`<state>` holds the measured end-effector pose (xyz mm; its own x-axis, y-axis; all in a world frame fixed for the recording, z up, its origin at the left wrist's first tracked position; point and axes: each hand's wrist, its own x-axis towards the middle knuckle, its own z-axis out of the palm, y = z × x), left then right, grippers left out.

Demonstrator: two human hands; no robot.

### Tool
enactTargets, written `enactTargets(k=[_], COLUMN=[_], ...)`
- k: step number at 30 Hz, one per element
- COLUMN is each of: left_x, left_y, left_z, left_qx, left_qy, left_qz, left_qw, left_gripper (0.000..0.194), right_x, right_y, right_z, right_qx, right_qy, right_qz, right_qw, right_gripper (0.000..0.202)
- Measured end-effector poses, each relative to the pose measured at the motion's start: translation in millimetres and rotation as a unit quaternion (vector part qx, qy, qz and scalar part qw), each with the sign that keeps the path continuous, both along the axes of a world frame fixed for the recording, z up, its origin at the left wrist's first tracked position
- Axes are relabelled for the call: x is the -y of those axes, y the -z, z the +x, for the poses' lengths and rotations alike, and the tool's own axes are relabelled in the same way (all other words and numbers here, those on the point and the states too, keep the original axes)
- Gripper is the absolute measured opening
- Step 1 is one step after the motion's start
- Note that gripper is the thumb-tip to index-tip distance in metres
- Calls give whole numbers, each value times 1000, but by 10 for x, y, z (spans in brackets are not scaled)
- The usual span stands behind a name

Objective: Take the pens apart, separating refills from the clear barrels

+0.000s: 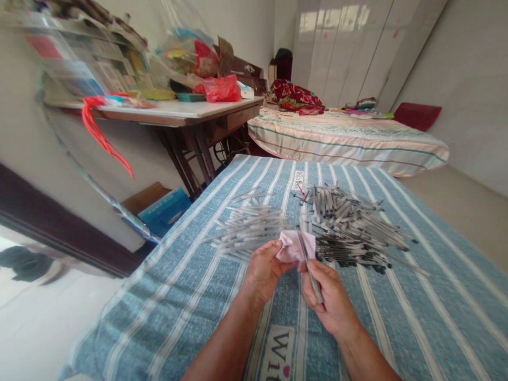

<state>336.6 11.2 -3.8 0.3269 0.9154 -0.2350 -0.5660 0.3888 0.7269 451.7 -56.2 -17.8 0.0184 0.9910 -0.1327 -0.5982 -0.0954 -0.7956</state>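
Observation:
My left hand is closed, pinching a small pale pink cloth between thumb and fingers. My right hand grips a slim grey pen, tilted with its dark end up in front of the cloth. Whether pen and cloth touch, I cannot tell. Beyond my left hand lies a loose pile of pale, translucent pen tubes. Past my right hand is a larger heap of grey pens with dark ends, and several darker ones lie nearest to me.
A blue and white striped cloth covers the table. At the back left, a sewing-machine table carries a red plastic bag and other bags. Behind stands a bed with a striped cover. A blue box sits low at the left.

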Motion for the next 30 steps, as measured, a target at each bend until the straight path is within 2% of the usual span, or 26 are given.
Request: enactTargets(k=[5,9,13,22,27,30], left_x=[51,80,104,145,179,196], left_y=[0,-21,-27,17,-7,-5], left_z=[24,35,43,136,173,195], left_qx=[92,131,139,79,7,-44], left_qy=[57,82,100,84,100,67], left_qz=[-34,-67,-56,-12,4,20], left_qw=[994,986,984,993,995,997], left_gripper=[10,10,12,16,22,22], right_x=[-2,-8,-12,-9,-27,-35], right_y=[8,22,10,12,17,51], right_z=[19,18,7,-20,-40,-39], right_qx=[19,27,31,60,135,218], right_qy=[16,13,13,9,34,48], right_qz=[3,9,12,-2,3,9], right_qw=[1000,999,999,998,990,975], right_gripper=[26,30,31,33,32,32])
